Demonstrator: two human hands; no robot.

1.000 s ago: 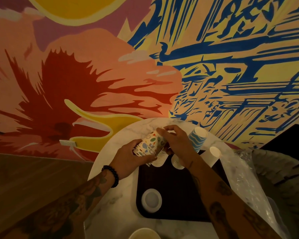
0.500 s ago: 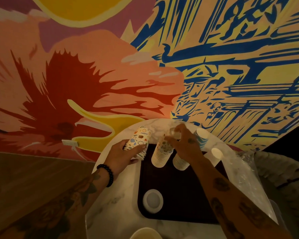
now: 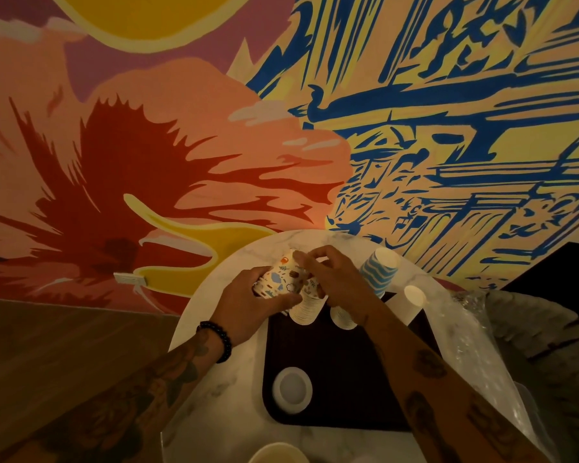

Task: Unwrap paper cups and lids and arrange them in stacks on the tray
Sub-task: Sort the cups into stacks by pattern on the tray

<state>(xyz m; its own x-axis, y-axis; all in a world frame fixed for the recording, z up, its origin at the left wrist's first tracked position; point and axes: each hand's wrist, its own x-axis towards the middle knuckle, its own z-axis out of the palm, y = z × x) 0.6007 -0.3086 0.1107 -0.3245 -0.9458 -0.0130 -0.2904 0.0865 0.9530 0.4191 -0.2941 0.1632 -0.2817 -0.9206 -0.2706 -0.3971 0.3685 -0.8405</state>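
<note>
My left hand (image 3: pixel 248 304) grips a short stack of patterned paper cups (image 3: pixel 278 279), tilted, above the far left corner of the dark tray (image 3: pixel 341 389). My right hand (image 3: pixel 335 279) has its fingertips pinched on the top cup of that held stack. On the tray under my hands stand two upside-down cup stacks (image 3: pixel 306 312), the second stack (image 3: pixel 343 319) partly hidden by my right wrist. A blue wave-striped cup stack (image 3: pixel 378 272) and a plain white cup stack (image 3: pixel 411 300) stand further right. White lids (image 3: pixel 292 390) lie on the tray's near left part.
The tray lies on a round white marble table (image 3: pixel 214 406) against a painted wall. Crumpled clear plastic wrap (image 3: pixel 475 355) lies along the table's right side. A pale cup rim (image 3: pixel 278 454) shows at the bottom edge. A wicker seat (image 3: pixel 549 345) stands to the right.
My right hand has left the stack on the tray and come back to the cups in my left hand. My left hand has moved right, back over the tray corner.
</note>
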